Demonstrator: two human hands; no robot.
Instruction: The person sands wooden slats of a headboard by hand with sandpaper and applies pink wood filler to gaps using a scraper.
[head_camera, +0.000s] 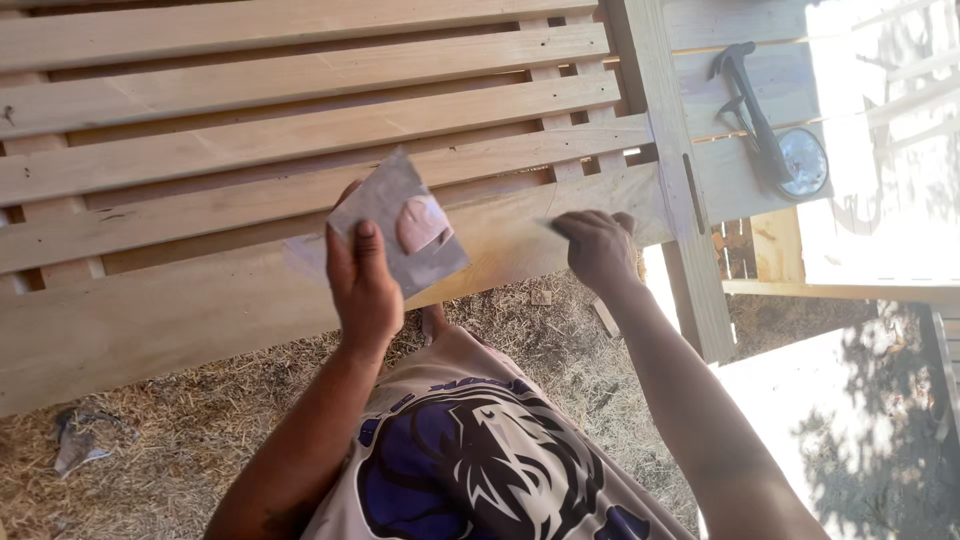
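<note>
Dry straw covers the ground (180, 440) beneath a slatted wooden frame (300, 130) of pale boards. The left hand (362, 280) holds up a grey card (395, 225) smeared with pinkish filler, thumb on its face. Right of it, the right hand (598, 245) is closed on a thin tool (553, 228) against the frame's bottom board. A hammer (745, 105) and a round tin (803, 162) lie on planks at far right.

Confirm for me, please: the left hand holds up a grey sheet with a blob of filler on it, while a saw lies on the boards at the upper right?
Not quite. The head view shows a hammer, not a saw; the left hand does hold the grey sheet.
</note>
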